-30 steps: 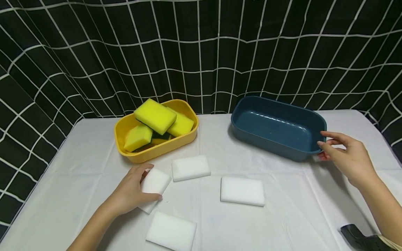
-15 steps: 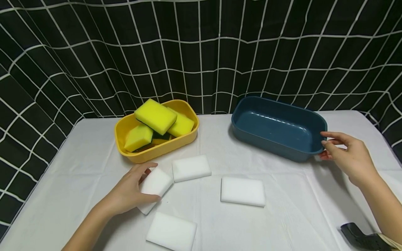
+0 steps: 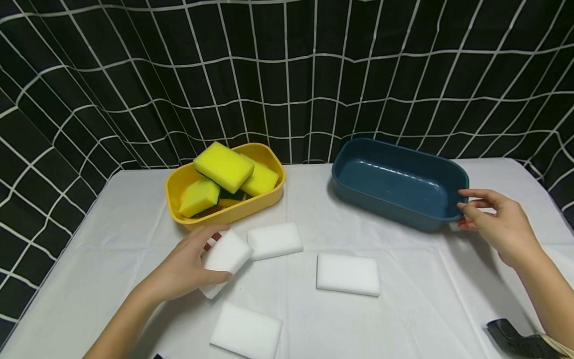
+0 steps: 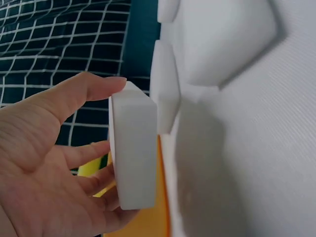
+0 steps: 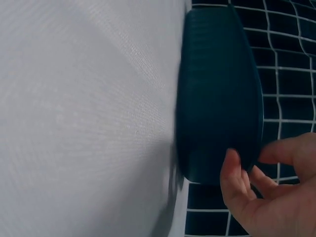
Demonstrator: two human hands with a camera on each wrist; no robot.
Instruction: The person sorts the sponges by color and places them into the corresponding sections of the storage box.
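Observation:
My left hand [image 3: 186, 267] holds a white sponge block [image 3: 227, 257] between thumb and fingers, tilted and raised off the cloth. In the left wrist view, the thumb is on one edge of that block [image 4: 134, 153] and the fingers are behind it. At the far right, my right hand [image 3: 502, 224] pinches the end rim of a dark blue plastic bin [image 3: 390, 209], which stands on the table with nothing in it. The right wrist view shows the thumb and fingers at the rim of this bin [image 5: 217, 89]. Three more white sponge blocks lie flat: one behind [image 3: 275, 241], one right [image 3: 348, 274], one in front [image 3: 246, 330].
A yellow bin [image 3: 242, 212] at the back left holds several yellow sponges [image 3: 224, 167] with dark green scouring sides. Behind the white tablecloth [image 3: 421, 309] hangs a black curtain [image 3: 300, 80] with a white grid. A black device [image 3: 515, 341] is near my right wrist.
My left hand has lifted the white sponge block off the cloth and tilted it, moving slightly up and away from me. The right hand stays at the blue bin's rim.

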